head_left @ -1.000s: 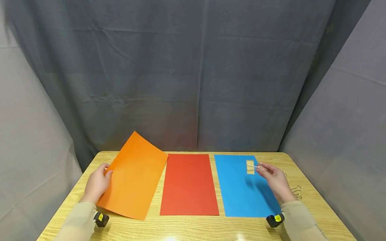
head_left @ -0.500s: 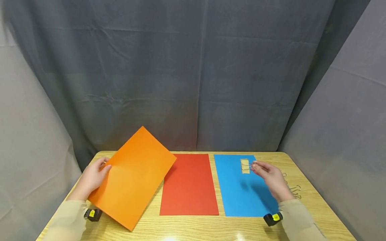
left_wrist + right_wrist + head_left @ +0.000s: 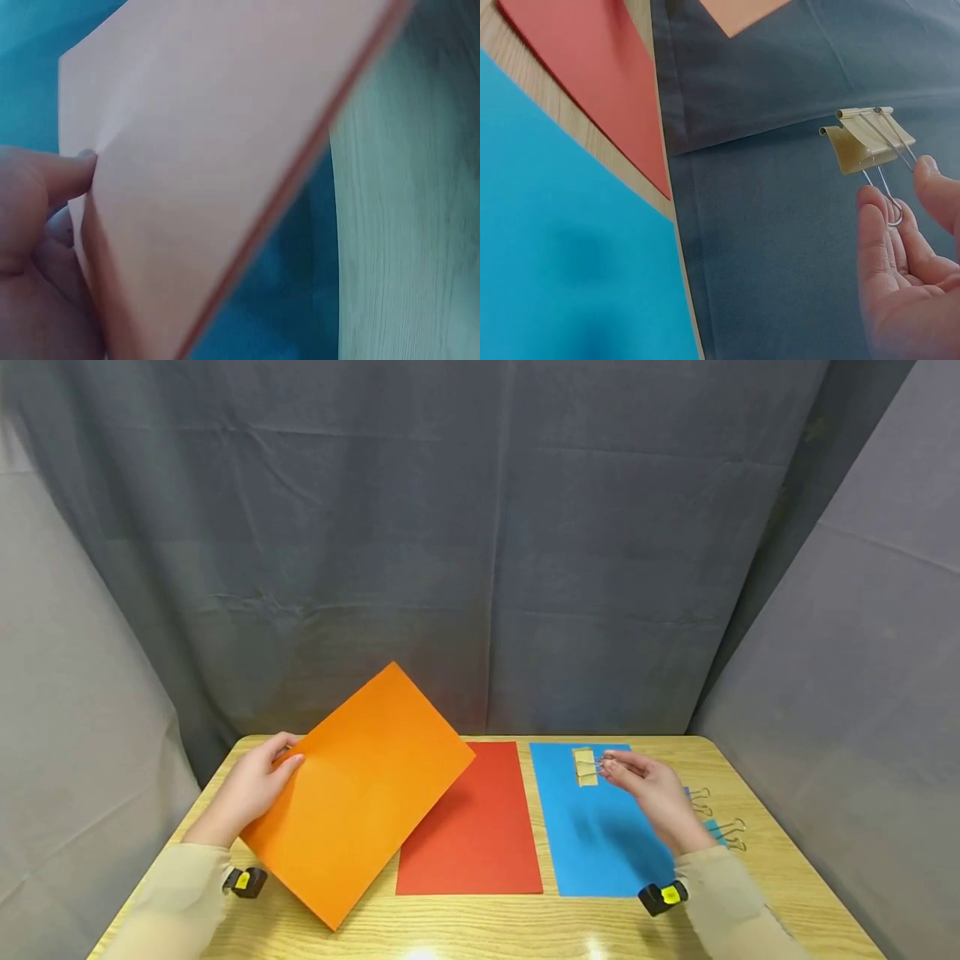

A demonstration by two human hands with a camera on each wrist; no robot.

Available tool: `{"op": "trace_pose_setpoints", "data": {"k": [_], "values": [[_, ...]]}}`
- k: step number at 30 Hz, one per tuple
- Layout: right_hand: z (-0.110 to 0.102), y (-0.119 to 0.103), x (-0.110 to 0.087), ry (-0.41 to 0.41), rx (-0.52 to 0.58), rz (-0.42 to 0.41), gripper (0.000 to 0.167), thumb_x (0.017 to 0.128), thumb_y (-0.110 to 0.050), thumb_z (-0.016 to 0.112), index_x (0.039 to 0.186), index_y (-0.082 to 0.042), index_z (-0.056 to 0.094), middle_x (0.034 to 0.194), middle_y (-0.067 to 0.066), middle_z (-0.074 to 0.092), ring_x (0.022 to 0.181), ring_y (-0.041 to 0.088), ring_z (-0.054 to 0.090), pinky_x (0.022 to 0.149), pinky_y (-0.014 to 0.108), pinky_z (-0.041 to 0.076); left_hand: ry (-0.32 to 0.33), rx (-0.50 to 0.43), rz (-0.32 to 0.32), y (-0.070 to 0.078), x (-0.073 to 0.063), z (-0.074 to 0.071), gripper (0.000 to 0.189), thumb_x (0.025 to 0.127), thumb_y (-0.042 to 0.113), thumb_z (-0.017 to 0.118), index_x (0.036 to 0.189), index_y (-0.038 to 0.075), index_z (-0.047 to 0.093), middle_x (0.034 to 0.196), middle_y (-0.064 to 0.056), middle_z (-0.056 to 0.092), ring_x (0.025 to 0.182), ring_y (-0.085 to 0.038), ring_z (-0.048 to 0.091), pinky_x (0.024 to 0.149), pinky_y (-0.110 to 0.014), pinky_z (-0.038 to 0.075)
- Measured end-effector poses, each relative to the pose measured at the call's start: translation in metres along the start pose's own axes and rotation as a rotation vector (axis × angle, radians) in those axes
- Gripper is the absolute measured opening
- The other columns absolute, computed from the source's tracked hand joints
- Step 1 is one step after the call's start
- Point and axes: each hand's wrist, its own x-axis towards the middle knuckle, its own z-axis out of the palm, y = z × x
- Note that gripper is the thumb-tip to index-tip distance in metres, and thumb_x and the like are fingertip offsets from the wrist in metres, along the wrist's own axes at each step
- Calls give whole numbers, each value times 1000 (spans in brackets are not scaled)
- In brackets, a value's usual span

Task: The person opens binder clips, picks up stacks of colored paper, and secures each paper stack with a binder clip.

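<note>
Between thumb and fingers, my left hand (image 3: 251, 789) grips the left edge of a stack of orange paper (image 3: 360, 793). It is raised and tilted, its lower right side overlapping the red paper stack (image 3: 483, 852) in the head view. A thick layered edge shows in the left wrist view. My right hand (image 3: 652, 797) pinches the wire handles of a yellow binder clip (image 3: 874, 142). The clip's mouth points left and is parted, with nothing in it. In the head view it appears over the far part of the blue paper (image 3: 558, 810).
A blue binder clip (image 3: 700, 802) and a teal binder clip (image 3: 720, 833) lie right of the blue paper, partly behind my right hand and wrist. The wooden table (image 3: 450, 927) ends at a grey curtain (image 3: 480, 568) behind; pale cloth (image 3: 840, 693) hangs at the sides.
My left hand has lifted and turned the orange paper clockwise, its far corner shifting right over the red stack. My right hand has moved left with the yellow clip, uncovering more of the other clips.
</note>
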Motion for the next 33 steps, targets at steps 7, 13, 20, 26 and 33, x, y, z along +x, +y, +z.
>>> {"op": "trace_pose_setpoints", "data": {"k": [7, 13, 20, 26, 33], "values": [[5, -3, 1, 14, 28, 2, 59, 104, -35, 61, 150, 0, 48, 141, 19, 61, 107, -2, 68, 93, 13, 50, 15, -30, -13, 9, 2, 10, 20, 103, 13, 62, 122, 5, 63, 111, -18, 70, 87, -27, 60, 85, -47, 54], [6, -2, 1, 14, 12, 8, 59, 105, -35, 61, 151, -2, 48, 142, 17, 61, 109, -2, 67, 97, 17, 51, 23, -27, 5, 16, 4, 16, 18, 103, 12, 62, 120, 6, 62, 108, -16, 70, 86, -27, 59, 82, -45, 53], [6, -4, -1, 25, 2, 7, 59, 103, -40, 62, 149, -4, 50, 140, 17, 62, 115, 7, 69, 106, 29, 51, 17, 8, 22, 23, 9, 18, 21, 103, 15, 63, 123, 8, 62, 114, -17, 70, 90, -28, 61, 90, -52, 56], [7, -2, -2, 24, 10, -6, 60, 103, -39, 62, 149, -2, 50, 139, 18, 63, 110, 0, 68, 94, 13, 50, 23, 56, 90, 26, 10, 18, 20, 103, 12, 63, 122, 7, 64, 113, -17, 72, 89, -29, 63, 89, -52, 55], [9, -1, -3, 11, 11, -17, 58, 103, -38, 62, 149, -4, 51, 139, 17, 64, 112, 4, 68, 97, 19, 52, -35, 98, 143, 29, 13, 19, 16, 102, 13, 64, 118, 9, 66, 110, -13, 73, 85, -25, 63, 84, -48, 55]]}}
